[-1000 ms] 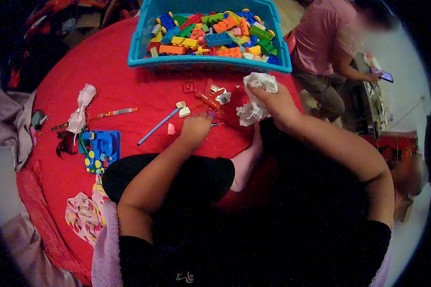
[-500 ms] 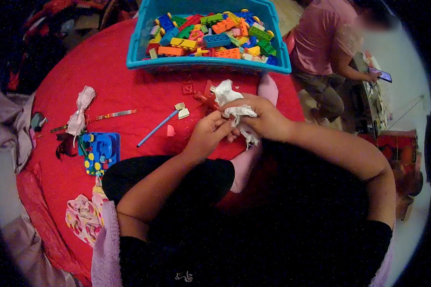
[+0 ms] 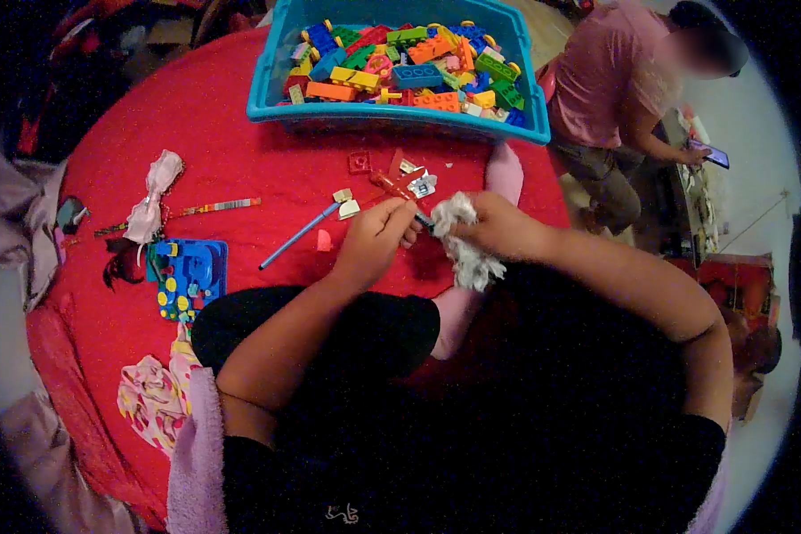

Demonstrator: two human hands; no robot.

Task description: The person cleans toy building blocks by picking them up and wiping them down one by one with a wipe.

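Note:
My right hand (image 3: 498, 227) is closed on a crumpled white tissue (image 3: 473, 265), which hangs down below the fingers. A small dark, thin object (image 3: 424, 220) spans the gap between my hands, its far end against the tissue. My left hand (image 3: 378, 240) pinches its other end. Just beyond my hands lie a red toy piece (image 3: 392, 184) and a small silvery wrapper (image 3: 423, 183). To the left are a blue pen (image 3: 298, 236), cream-coloured blocks (image 3: 346, 205) and a pink piece (image 3: 324, 240).
A teal bin (image 3: 400, 120) of colourful blocks stands at the back of the red cloth (image 3: 196, 116). On the left lie a pink bow (image 3: 156, 196), a blue toy (image 3: 190, 274) and patterned fabric (image 3: 156, 400). A person (image 3: 610, 80) holds a phone at right.
The tissue first came down to my left hand, and the hands are now slightly apart with the dark object showing between them. The view has shifted a little.

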